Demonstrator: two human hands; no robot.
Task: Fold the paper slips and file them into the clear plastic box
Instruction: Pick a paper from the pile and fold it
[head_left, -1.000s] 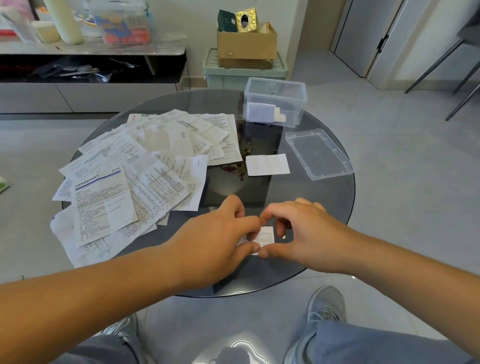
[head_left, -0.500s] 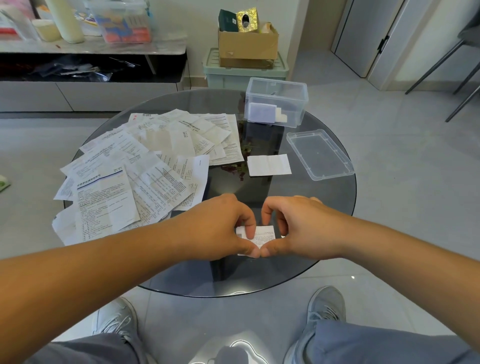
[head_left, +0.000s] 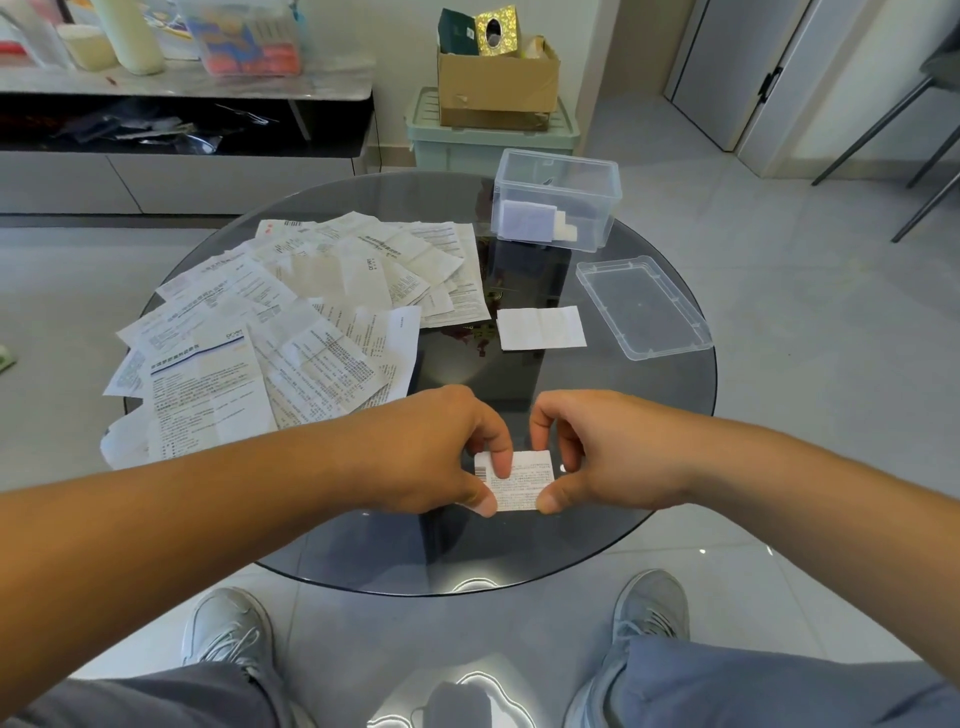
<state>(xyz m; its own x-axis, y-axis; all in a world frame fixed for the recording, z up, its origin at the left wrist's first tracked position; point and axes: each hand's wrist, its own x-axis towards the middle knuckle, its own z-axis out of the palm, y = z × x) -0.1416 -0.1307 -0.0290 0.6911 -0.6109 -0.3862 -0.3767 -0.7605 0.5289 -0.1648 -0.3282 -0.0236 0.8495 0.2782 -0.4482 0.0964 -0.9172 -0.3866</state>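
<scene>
A small folded printed slip (head_left: 522, 480) lies near the front of the round glass table (head_left: 675, 441). My left hand (head_left: 441, 452) pinches its left edge with thumb and forefinger. My right hand (head_left: 608, 452) pinches its right edge the same way. A heap of unfolded printed paper slips (head_left: 291, 332) covers the table's left half. One folded white slip (head_left: 541, 327) lies alone at mid-table. The clear plastic box (head_left: 558, 200) stands open at the far side with a few folded slips inside.
The box's clear lid (head_left: 644, 306) lies on the table to the right of the lone slip. Beyond the table stand a green bin (head_left: 493, 137) with a cardboard box on it and a low shelf unit (head_left: 182, 104). My shoes show under the glass.
Both hands have drawn slightly apart along the small slip, so more of its printed face shows between my fingers. The rest of the table is unchanged.
</scene>
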